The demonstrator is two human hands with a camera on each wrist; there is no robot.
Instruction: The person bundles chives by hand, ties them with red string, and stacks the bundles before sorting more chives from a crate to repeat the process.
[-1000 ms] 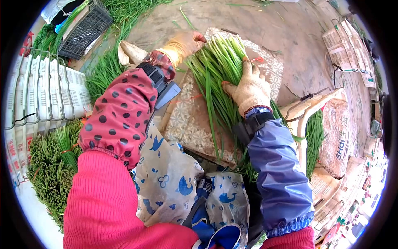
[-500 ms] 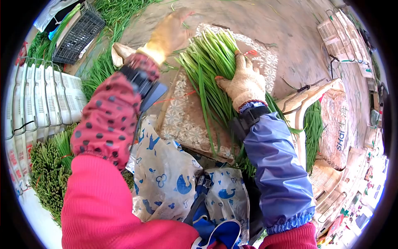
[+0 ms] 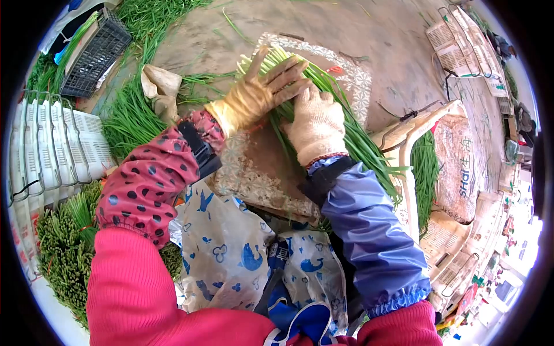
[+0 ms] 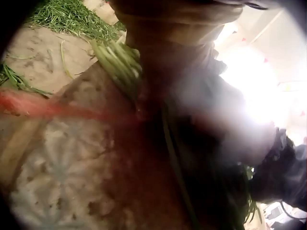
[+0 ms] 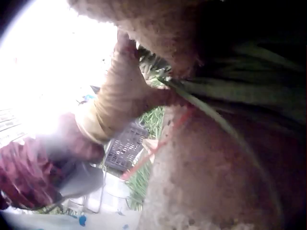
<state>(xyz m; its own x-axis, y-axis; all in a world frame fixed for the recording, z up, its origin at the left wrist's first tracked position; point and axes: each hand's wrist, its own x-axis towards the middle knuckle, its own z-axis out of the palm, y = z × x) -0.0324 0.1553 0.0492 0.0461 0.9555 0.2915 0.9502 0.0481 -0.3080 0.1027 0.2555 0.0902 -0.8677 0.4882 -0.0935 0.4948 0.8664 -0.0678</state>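
Observation:
A bundle of long green stalks (image 3: 360, 135) lies slantwise on a patterned board (image 3: 358, 86). Over its pale ends rests my left hand (image 3: 254, 95) in a yellowish glove, fingers extended and spread; its thumb is hidden in the head view. Beside it my right hand (image 3: 316, 122), in a cream knitted glove, grips the bundle with bent fingers. A red strip (image 4: 62, 111) runs across the board to the bundle in the left wrist view, and the right wrist view shows the strip (image 5: 158, 148) close to my left hand (image 5: 122, 91).
Loose greens (image 3: 130, 124) and a dark crate (image 3: 95, 55) are at the left. White baskets (image 3: 57, 144) stand near a stack of bundled stalks (image 3: 63, 254). At the right are more greens (image 3: 425, 179) beside a printed sack (image 3: 456, 167).
My left hand has come back from beyond the bundle's far left end onto its pale ends. My right hand has shifted toward it, its fingers more bent.

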